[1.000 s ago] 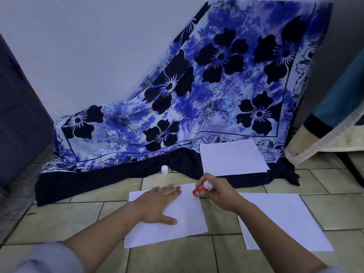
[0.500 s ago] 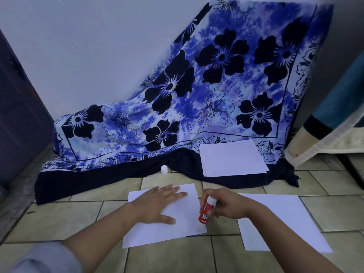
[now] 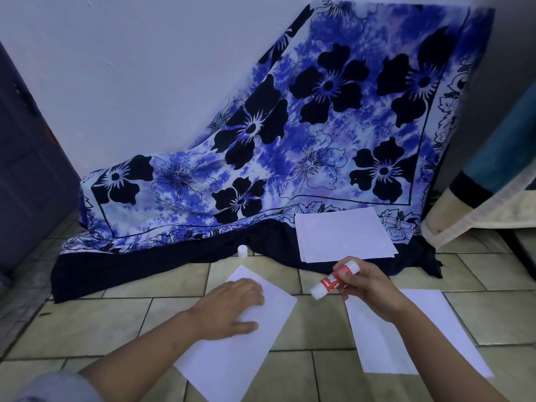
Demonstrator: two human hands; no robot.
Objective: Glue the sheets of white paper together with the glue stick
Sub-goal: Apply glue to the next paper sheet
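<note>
**Glue stick held tilted between two sheets on a tiled floor**

The left hand (image 3: 232, 309) lies palm down, fingers extended, pressing on the near-left sheet (image 3: 232, 369), which sits skewed with one corner pointing away. The right hand (image 3: 369, 288) pinches the glue stick (image 3: 333, 279) between curled fingers and thumb. The stick has a red label with white lettering and white ends. It is tilted, its lower white tip pointing left and down over the bare floor (image 3: 87, 320) between the sheets. A second sheet (image 3: 429, 338) lies to the right, partly under the right forearm. Farther off, a small white cap (image 3: 242, 251) stands at the edge of a blue floral cloth (image 3: 290, 140), on which a paper stack (image 3: 343, 235) rests.
</note>
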